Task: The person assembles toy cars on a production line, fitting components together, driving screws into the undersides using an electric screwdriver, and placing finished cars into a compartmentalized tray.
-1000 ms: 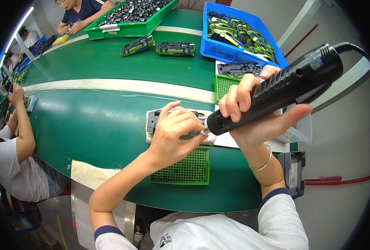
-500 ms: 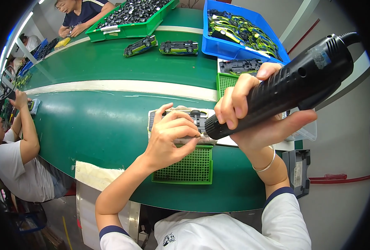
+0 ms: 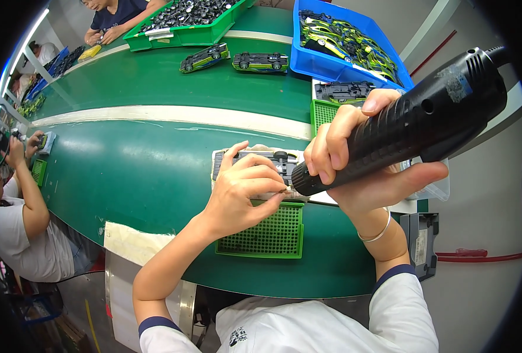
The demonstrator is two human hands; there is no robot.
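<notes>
A toy car (image 3: 250, 157) lies upside down in a pale, cloth-lined holder (image 3: 261, 147), its black underside up. My left hand (image 3: 240, 191) rests over the car, with thumb and forefinger pinched together beside the driver's tip. What they pinch, if anything, is too small to make out. My right hand (image 3: 355, 153) is wrapped round a thick black electric screwdriver (image 3: 414, 123), held aslant with its ribbed nose down at the car's right end. The bit and its contact point are hidden. Directly below the holder sits a green perforated tray (image 3: 264, 235), partly behind my left hand.
Two toy cars (image 3: 261, 62) lie beyond a white strip (image 3: 172, 115). A blue bin (image 3: 308, 65) holds car bodies; a green bin (image 3: 178, 38) holds wheel parts. Another green tray (image 3: 322, 115) and a car chassis (image 3: 343, 91) stand behind my right hand. A co-worker (image 3: 28, 229) sits at left.
The whole view has shifted slightly. My hands, the screwdriver and the car keep nearly the same places relative to each other. The co-worker at left has moved their hands.
</notes>
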